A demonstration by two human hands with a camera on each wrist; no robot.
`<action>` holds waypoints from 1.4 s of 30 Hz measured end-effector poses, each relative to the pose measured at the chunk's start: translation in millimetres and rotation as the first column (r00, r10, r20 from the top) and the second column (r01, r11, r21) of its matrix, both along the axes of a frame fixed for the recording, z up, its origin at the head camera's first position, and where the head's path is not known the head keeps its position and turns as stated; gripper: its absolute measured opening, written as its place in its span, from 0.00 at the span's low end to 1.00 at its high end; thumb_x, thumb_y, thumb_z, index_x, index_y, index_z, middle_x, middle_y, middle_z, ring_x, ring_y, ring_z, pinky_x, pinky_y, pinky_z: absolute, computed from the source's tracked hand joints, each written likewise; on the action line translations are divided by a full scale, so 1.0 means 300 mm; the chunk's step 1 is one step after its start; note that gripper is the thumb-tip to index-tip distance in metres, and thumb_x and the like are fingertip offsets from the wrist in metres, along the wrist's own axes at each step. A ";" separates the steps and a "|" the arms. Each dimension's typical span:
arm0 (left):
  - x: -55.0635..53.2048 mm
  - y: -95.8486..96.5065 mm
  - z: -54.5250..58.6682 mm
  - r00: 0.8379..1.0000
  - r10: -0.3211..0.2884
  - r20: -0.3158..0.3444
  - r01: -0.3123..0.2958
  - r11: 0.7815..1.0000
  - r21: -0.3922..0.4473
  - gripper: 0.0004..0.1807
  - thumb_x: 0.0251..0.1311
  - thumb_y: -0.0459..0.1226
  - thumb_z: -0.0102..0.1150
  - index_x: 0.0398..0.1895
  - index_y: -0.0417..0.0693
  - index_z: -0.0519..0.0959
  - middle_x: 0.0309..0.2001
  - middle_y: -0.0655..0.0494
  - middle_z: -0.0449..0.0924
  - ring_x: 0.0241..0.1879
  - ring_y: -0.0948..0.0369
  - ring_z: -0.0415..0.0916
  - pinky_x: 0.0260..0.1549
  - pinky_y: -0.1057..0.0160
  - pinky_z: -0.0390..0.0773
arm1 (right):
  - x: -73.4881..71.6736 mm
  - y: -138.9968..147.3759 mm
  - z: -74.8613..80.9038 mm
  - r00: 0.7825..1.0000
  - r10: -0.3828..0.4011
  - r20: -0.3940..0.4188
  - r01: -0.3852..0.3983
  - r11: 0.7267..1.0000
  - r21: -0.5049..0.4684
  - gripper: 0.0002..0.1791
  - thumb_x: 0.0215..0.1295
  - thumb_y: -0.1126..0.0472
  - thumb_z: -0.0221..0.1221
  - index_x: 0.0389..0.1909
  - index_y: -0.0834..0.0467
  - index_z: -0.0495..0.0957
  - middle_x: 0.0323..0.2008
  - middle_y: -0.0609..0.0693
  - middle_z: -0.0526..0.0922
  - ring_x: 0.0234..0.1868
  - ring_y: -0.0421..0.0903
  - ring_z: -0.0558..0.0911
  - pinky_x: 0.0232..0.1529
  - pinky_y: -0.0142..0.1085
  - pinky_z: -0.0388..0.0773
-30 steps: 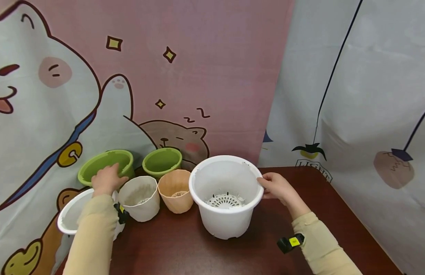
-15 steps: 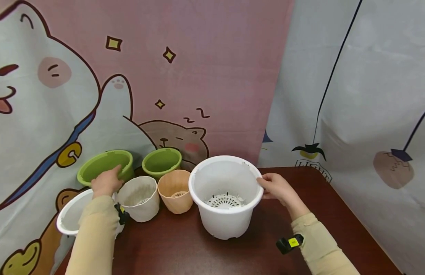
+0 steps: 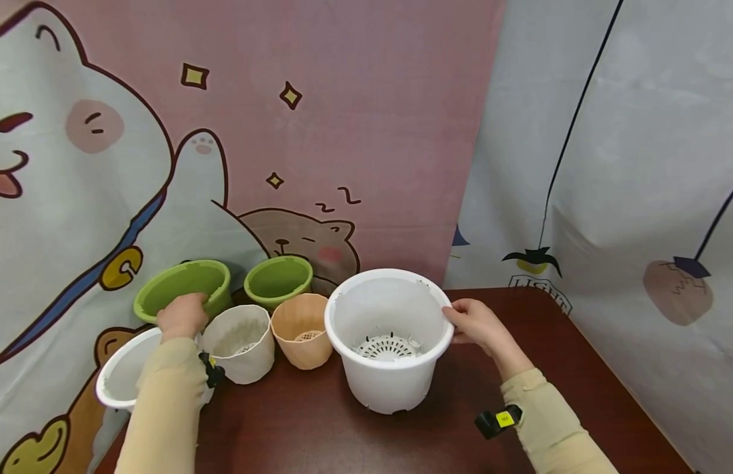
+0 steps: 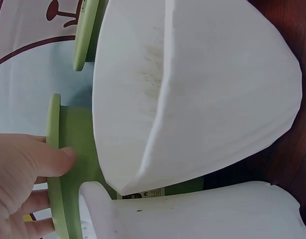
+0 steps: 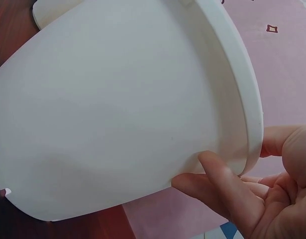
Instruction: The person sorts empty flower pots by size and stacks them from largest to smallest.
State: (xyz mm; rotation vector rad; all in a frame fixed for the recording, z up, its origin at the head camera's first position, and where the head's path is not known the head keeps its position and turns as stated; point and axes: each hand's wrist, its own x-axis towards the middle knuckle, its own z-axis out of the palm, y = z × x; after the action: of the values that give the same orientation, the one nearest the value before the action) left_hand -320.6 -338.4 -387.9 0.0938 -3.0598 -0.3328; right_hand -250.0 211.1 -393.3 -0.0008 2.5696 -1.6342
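Table (image 3: 283, 434): one. Round white pots: two, central pot (image 3: 388, 388) and left-end pot (image 3: 123, 372). Green pots: two, larger green pot (image 3: 182, 280) and smaller green pot (image 3: 277, 280). Faceted pots: two, white pot (image 3: 244, 367) and peach pot (image 3: 302, 353). Hands: two — left hand (image 3: 181, 318), thumb and fingers pinching larger green pot's rim; right hand (image 3: 474, 321) pinching central pot's.

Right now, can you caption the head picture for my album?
Left hand grips a green pot, right hand grips a big white pot.
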 end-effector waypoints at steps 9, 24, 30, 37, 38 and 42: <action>0.004 0.003 -0.001 1.000 0.015 -0.017 -0.016 1.000 -0.019 0.16 0.60 0.28 0.50 0.49 0.40 0.80 0.46 0.31 0.79 0.44 0.33 0.76 0.37 0.32 0.73 | -0.001 -0.001 -0.004 1.000 0.011 -0.009 -0.012 1.000 -0.016 0.22 0.74 0.61 0.53 0.56 0.77 0.69 0.45 0.68 0.79 0.35 0.50 0.85 0.39 0.48 0.84; 0.011 -0.003 -0.032 0.998 0.012 -0.056 -0.014 0.999 -0.039 0.15 0.60 0.27 0.50 0.49 0.42 0.80 0.44 0.31 0.79 0.40 0.32 0.76 0.32 0.34 0.74 | 0.008 -0.004 -0.010 1.000 -0.001 -0.021 0.001 1.000 -0.005 0.21 0.73 0.60 0.54 0.54 0.76 0.71 0.43 0.66 0.79 0.34 0.49 0.84 0.35 0.43 0.85; 0.014 -0.002 -0.039 0.995 0.008 -0.104 -0.014 0.998 -0.060 0.15 0.61 0.26 0.50 0.49 0.42 0.80 0.43 0.32 0.80 0.38 0.33 0.77 0.29 0.36 0.74 | 0.009 -0.006 -0.012 1.000 -0.003 -0.025 0.003 1.000 -0.004 0.21 0.73 0.60 0.54 0.53 0.76 0.70 0.42 0.66 0.79 0.34 0.49 0.85 0.35 0.43 0.85; 0.010 -0.008 -0.031 0.986 0.006 -0.168 -0.018 0.997 -0.074 0.17 0.62 0.25 0.49 0.51 0.42 0.80 0.43 0.30 0.80 0.36 0.33 0.77 0.28 0.36 0.73 | 0.006 -0.004 -0.008 0.999 -0.010 -0.034 0.010 1.000 0.003 0.21 0.74 0.59 0.55 0.54 0.75 0.71 0.43 0.66 0.80 0.35 0.50 0.85 0.38 0.47 0.85; 0.009 -0.007 -0.029 0.984 0.007 -0.177 -0.021 0.997 -0.073 0.18 0.61 0.25 0.49 0.52 0.43 0.80 0.43 0.30 0.80 0.36 0.33 0.77 0.29 0.36 0.73 | 0.005 -0.003 -0.008 0.999 -0.012 -0.033 0.012 1.000 0.003 0.21 0.73 0.59 0.55 0.54 0.75 0.71 0.44 0.66 0.80 0.35 0.50 0.85 0.38 0.47 0.85; 0.010 -0.003 -0.021 0.979 0.010 -0.204 -0.026 0.997 -0.074 0.19 0.59 0.24 0.51 0.52 0.44 0.79 0.43 0.31 0.80 0.36 0.33 0.76 0.29 0.36 0.73 | 0.006 -0.001 -0.009 0.999 -0.014 -0.035 0.014 1.000 0.010 0.22 0.74 0.59 0.55 0.54 0.75 0.70 0.44 0.66 0.80 0.35 0.50 0.84 0.36 0.44 0.85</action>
State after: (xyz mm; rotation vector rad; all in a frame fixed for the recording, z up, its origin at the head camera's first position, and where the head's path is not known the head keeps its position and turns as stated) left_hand -317.7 -339.3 -394.2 0.0782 -2.8625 -0.2101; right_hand -248.2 210.8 -395.9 -0.0106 2.6099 -1.6402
